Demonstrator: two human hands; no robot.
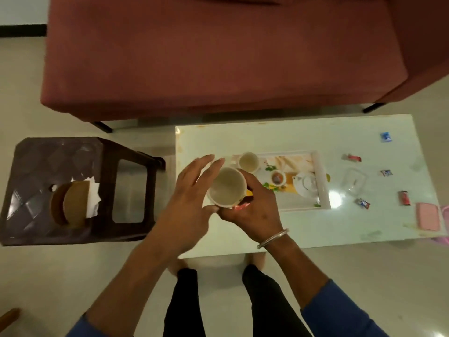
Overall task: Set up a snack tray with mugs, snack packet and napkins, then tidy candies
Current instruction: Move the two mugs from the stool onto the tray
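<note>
My right hand (252,207) grips a cream mug (227,187) from the right side and holds it above the left end of the printed tray (320,183). My left hand (192,193) is beside the mug with fingers spread and straight, the thumb touching the mug's lower rim. A second cream mug (248,161) stands on the tray's far left part. A red-orange packet (243,206) peeks out under the held mug. Several wrapped candies (362,203) lie scattered on the table to the right. Napkins (93,195) sit in a wooden holder (70,206) on the stool.
The white glass table (291,227) stands in front of a maroon sofa (218,57). A dark plastic stool (73,190) is at its left. A clear glass container (353,180) and a pink box (427,216) sit at the table's right.
</note>
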